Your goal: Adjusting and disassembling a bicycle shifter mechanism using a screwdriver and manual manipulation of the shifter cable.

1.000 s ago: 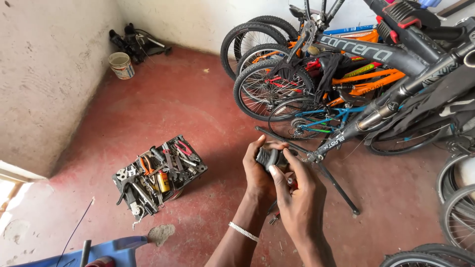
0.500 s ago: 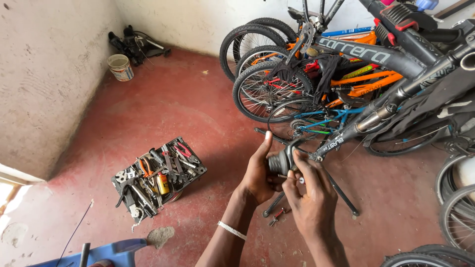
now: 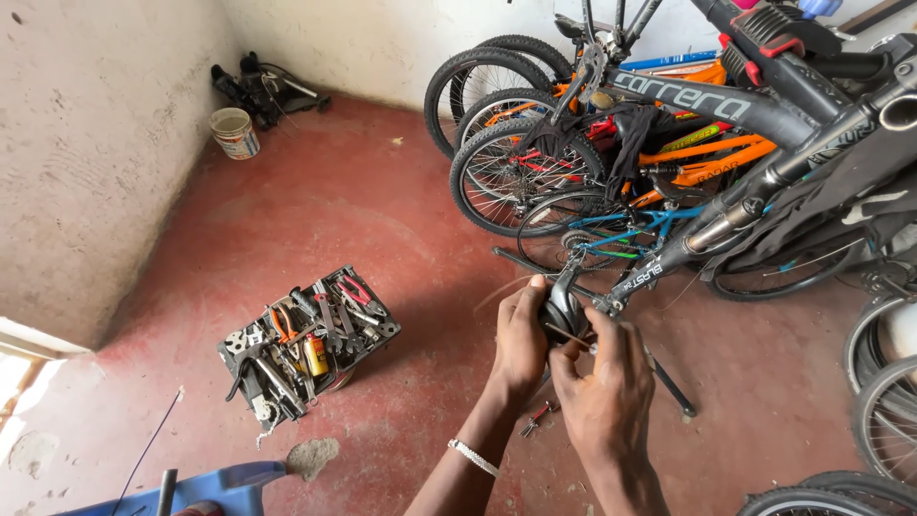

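Hiding between left hand [image 3: 521, 344] and right hand [image 3: 607, 387]: dark part [image 3: 562, 313].

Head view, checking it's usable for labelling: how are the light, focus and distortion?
Head view: soft daylight, a bright blown-out patch on the floor at lower left; hands and toolbox sharp; wide-angle bending stretches the bicycles at the edges.
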